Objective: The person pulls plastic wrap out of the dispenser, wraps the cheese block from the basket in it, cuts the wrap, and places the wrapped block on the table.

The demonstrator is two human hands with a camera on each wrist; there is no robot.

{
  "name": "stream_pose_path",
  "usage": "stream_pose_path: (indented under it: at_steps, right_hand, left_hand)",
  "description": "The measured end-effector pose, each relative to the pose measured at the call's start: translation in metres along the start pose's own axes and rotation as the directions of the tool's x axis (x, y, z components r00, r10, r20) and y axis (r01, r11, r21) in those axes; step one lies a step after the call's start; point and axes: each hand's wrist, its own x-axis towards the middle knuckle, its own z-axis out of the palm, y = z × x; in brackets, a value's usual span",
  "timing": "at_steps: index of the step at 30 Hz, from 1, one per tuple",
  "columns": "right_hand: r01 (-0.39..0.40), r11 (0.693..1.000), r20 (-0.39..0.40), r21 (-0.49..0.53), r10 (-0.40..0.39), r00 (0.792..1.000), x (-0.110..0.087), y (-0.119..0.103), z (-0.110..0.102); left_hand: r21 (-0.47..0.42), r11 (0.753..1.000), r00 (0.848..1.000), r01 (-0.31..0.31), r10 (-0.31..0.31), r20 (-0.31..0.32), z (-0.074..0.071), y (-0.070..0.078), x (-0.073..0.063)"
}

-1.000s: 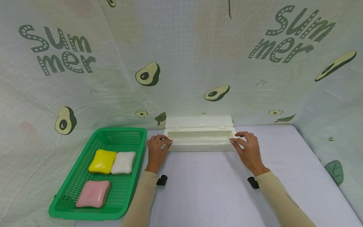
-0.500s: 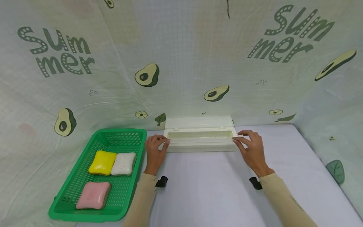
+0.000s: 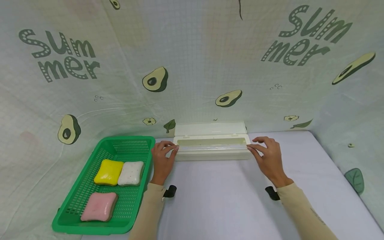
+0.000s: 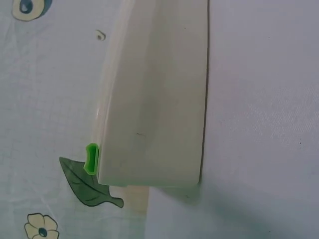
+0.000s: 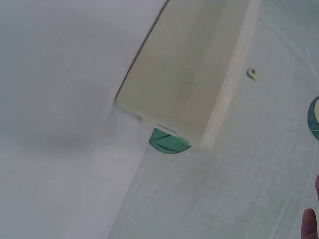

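A long white cling film dispenser stands at the back of the table, its lid tipped back against the cloth. A shiny strip of clear cling film stretches along the opening. My left hand pinches the film's left end between thumb and index finger. At the opposite end, my right hand pinches it the same way. The left wrist view shows the dispenser's front and a small green end piece. In the right wrist view, only a fingertip or two show at the edge.
Left of my left arm stands a green plastic basket. It holds a yellow sponge, a white speckled sponge and a pink sponge. A printed avocado cloth hangs right behind the dispenser.
Both hands have moved slightly apart, the left one leftward and the right one rightward. The film strip now shines more clearly across the opening. Basket and sponges stay put.
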Motion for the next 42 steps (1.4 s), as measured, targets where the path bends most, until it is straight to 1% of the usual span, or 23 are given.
stream_pose_path:
  at_steps: [5,9,18,28,34,42]
  right_hand:
    - [0.032,0.999,-0.011,-0.004,-0.032,0.999,0.003,-0.002,-0.004]
    - [0.047,0.999,-0.013,-0.011,-0.047,0.999,0.007,-0.004,-0.008]
    - [0.040,0.998,0.000,-0.038,-0.040,0.999,0.011,-0.006,-0.016]
    - [0.036,0.996,0.021,-0.077,-0.034,0.999,0.016,-0.013,-0.023]
    - [0.049,0.994,0.028,-0.100,-0.047,0.999,0.018,-0.017,-0.029]
    - [0.053,0.991,0.020,-0.119,-0.051,0.998,0.022,-0.021,-0.035]
  left_hand:
    - [0.003,1.000,1.000,-0.030,0.030,-0.008,-0.003,0.002,0.003]
    - [0.008,0.999,0.999,-0.047,0.047,-0.003,-0.006,0.003,0.005]
    - [0.043,0.997,0.997,-0.072,0.071,0.024,-0.014,0.009,0.012]
    - [0.108,0.984,0.990,-0.140,0.139,0.025,-0.023,0.015,0.018]
    - [0.147,0.973,0.984,-0.175,0.173,0.030,-0.028,0.018,0.021]
    - [0.147,0.970,0.981,-0.196,0.195,0.017,-0.032,0.022,0.025]
